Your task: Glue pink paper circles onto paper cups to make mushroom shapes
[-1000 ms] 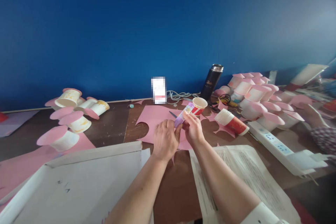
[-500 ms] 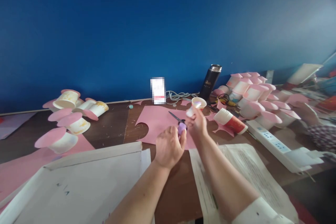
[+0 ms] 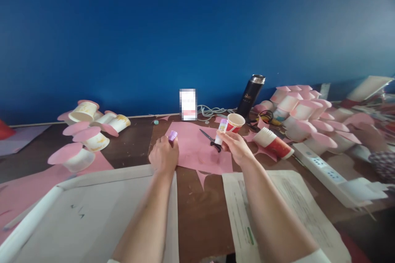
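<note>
Blue wall (image 3: pixel 185 37) rose behind the dark brown table (image 3: pixel 197 213). Both hands had just come apart: the left hand (image 3: pixel 165 154) gripped a purple piece (image 3: pixel 173 135), probably a cap, near the left edge of the pink sheet (image 3: pixel 191 148). The right hand (image 3: pixel 236 146) was closed on a white tube (image 3: pixel 220 133) with a purple end, which looked like a glue stick. This tube was held nearly upright, just to the left of the paper cup (image 3: pixel 233 128). In my judgement, the tube was now uncapped, so it seemed ready for use. One second earlier, the two hands were together on the tube; half a second earlier, the right hand was blurred. Since then, the left hand had moved leftward, while the scissors (image 3: pixel 211 140) stayed on the sheet.
</note>
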### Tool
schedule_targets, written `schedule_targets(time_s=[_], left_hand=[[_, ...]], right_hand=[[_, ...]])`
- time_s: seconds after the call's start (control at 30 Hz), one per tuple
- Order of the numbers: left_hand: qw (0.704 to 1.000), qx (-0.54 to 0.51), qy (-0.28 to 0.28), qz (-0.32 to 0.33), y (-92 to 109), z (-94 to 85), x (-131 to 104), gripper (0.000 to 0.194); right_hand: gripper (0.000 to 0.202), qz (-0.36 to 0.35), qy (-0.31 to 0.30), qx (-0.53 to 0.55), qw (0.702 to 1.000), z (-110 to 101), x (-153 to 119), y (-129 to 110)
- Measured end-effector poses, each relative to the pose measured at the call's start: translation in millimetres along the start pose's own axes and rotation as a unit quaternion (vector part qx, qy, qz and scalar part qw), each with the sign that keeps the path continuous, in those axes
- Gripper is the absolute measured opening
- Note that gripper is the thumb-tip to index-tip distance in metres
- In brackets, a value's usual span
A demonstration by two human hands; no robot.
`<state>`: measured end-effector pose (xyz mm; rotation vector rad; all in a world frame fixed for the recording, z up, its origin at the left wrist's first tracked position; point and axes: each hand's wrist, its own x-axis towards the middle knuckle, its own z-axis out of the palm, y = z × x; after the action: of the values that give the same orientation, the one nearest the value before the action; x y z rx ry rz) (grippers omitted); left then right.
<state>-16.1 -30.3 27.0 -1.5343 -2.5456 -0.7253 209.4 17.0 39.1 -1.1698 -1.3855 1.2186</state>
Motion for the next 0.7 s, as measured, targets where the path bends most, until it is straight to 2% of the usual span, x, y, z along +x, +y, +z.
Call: schedule_targets(time_s=[0.1,0.13,0.2,0.23,0.3,0.33,0.4,0.47,0.57,0.67,0.7], left_hand=[[0.999,0.005,-0.026,-0.018,-2.4,2.5,2.1,0.036],[1.000,0.009,-0.014,-0.027,-2.2,2.7,1.8,0.039],[0.998,0.013,0.044,-0.034,-0.3,2.0,-0.7,0.051],[0.997,0.009,0.077,-0.017,1.5,1.5,-3.0,0.056],[0.991,-0.016,0.103,0.083,6.4,1.3,-8.9,0.054],[0.983,-0.036,0.087,0.157,9.3,2.1,-12.2,0.049],[0.951,-0.076,0.016,0.300,15.0,5.6,-18.5,0.041],[0.918,-0.100,-0.053,0.380,19.2,10.2,-23.4,0.036],[0.894,-0.112,-0.124,0.416,21.9,13.5,-27.5,0.037],[0.894,-0.088,-0.170,0.406,22.7,9.9,-28.8,0.037],[0.897,-0.074,-0.175,0.400,23.1,8.0,-28.9,0.037]], right_hand=[[0.039,0.020,-0.060,-0.018,0.998,-11.6,-1.4,-3.4],[0.037,0.028,-0.078,-0.022,0.996,-14.4,-2.1,-4.4],[0.035,0.050,-0.112,-0.026,0.992,-17.8,-3.6,-5.9],[0.035,0.059,-0.124,-0.028,0.990,-18.6,-4.2,-6.1],[0.036,0.071,-0.143,-0.028,0.987,-18.7,-4.8,-5.1],[0.036,0.074,-0.151,-0.027,0.985,-18.4,-4.7,-4.0],[0.036,0.074,-0.162,-0.026,0.984,-17.3,-3.9,-1.2],[0.037,0.071,-0.165,-0.033,0.983,-16.2,-2.7,1.3],[0.038,0.061,-0.159,-0.062,0.983,-12.9,-1.7,3.2],[0.038,0.068,-0.150,-0.056,0.985,-6.5,-2.2,4.7],[0.036,0.065,-0.131,-0.028,0.989,-3.9,-2.4,5.5]])
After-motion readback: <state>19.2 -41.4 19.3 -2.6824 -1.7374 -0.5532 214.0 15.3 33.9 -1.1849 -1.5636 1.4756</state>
